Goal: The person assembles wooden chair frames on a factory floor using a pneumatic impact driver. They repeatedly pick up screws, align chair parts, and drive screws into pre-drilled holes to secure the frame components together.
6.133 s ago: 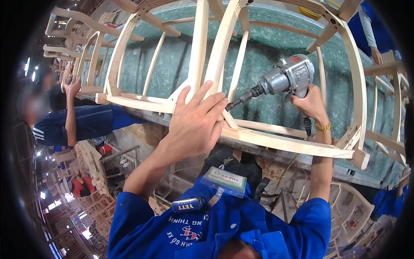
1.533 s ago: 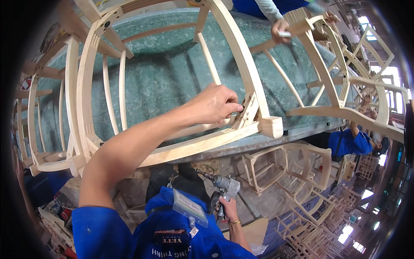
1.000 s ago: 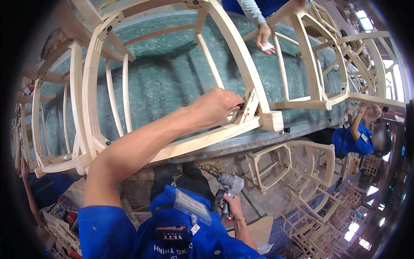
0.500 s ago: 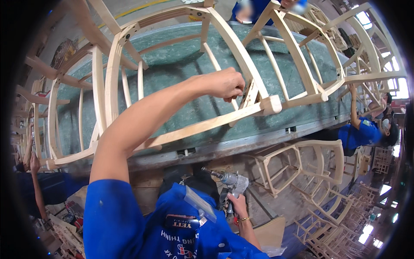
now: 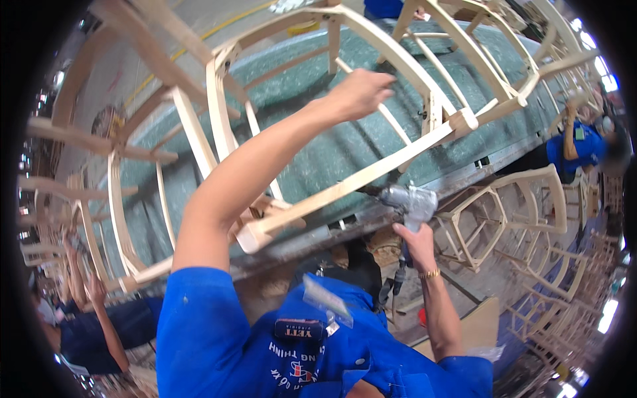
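My left hand point(image 5: 363, 93) is over a pale wooden chair frame point(image 5: 358, 179) lying on the bench, near a thin wooden rung. Its fingers are curled and slightly blurred; what they hold, if anything, is too small to make out. My right hand point(image 5: 417, 244) grips the handle of a silver power driver point(image 5: 413, 202). The driver's dark tip points left and touches or nearly touches the frame's near rail; I cannot tell which. A corner block point(image 5: 432, 113) with dark screw holes sits at the frame's right joint.
The frame lies on a long green-topped bench point(image 5: 318, 149). More chair frames stand left and right along it, and one chair point(image 5: 484, 219) is on the floor to the right. Co-workers in blue are at the left, far side and right point(image 5: 577, 149). A hose hangs below the driver.
My right hand has raised the driver from beside my body to the frame's near rail. My left hand has drawn back from the corner block. The view has shifted.
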Demonstrator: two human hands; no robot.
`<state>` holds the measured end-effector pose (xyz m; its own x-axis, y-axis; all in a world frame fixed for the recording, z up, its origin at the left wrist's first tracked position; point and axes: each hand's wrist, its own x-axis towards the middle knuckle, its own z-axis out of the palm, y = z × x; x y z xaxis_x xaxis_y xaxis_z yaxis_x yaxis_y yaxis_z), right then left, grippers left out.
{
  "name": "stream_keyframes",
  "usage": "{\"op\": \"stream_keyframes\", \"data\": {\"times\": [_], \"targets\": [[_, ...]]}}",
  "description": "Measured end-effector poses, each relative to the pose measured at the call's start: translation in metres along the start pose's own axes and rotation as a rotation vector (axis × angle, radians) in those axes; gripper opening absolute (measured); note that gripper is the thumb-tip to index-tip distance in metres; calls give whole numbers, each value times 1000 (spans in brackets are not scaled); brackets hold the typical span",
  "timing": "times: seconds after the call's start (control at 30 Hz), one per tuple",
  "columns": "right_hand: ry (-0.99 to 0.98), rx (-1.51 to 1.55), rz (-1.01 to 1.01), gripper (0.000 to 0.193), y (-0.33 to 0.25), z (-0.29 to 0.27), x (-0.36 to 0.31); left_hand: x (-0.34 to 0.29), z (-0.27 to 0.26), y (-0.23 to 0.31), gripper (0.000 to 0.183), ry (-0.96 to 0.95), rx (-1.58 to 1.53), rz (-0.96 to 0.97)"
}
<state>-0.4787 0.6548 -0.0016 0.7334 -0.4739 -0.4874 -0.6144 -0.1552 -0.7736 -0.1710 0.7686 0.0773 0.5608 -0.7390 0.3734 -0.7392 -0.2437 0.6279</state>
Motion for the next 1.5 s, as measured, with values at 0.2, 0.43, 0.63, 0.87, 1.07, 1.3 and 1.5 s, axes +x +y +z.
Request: {"op": "stream_keyframes", "data": {"times": [0.2,0.43,0.63,0.87,1.07,1.3,1.5], "targets": [[-208,479,27,32,-57,77,75,-32,-86,-91,26,-109,53,-479],[-1054,1291,220,51,-68,157,137,-16,-44,-51,43,-395,-796,-324],[-1016,1421,332,74,-106,216,101,-5,-2,-36,26,-463,-168,-250],[-1140,1748,80,71,-104,234,102,0,27,-8,19,-446,36,0],[-1112,1644,-6,74,-120,219,102,12,24,-3,18,-439,70,29],[-1136,1644,-74,73,-124,218,111,24,24,8,21,-481,112,-1],[-1174,1864,-142,77,-136,220,116,31,1,4,37,-401,92,69]]}}
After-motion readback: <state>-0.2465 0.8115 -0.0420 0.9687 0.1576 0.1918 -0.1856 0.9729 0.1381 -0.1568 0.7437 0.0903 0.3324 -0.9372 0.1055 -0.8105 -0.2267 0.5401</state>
